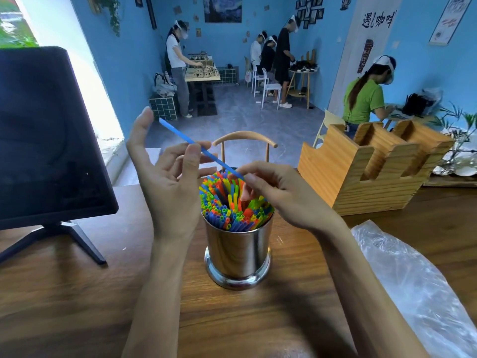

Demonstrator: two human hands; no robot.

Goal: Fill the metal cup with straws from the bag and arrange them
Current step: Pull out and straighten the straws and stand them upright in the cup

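A shiny metal cup stands on the wooden table, packed with several upright coloured straws. A single blue straw slants up to the left above the cup. My right hand pinches its lower end just over the bundle. My left hand is raised left of the cup, with its thumb and a fingertip against the middle of the blue straw and the other fingers spread. The clear plastic bag lies flat at the right and looks empty.
A dark monitor on a stand is at the left. A wooden slotted holder sits back right. A chair back rises behind the cup. Several people work at tables far behind.
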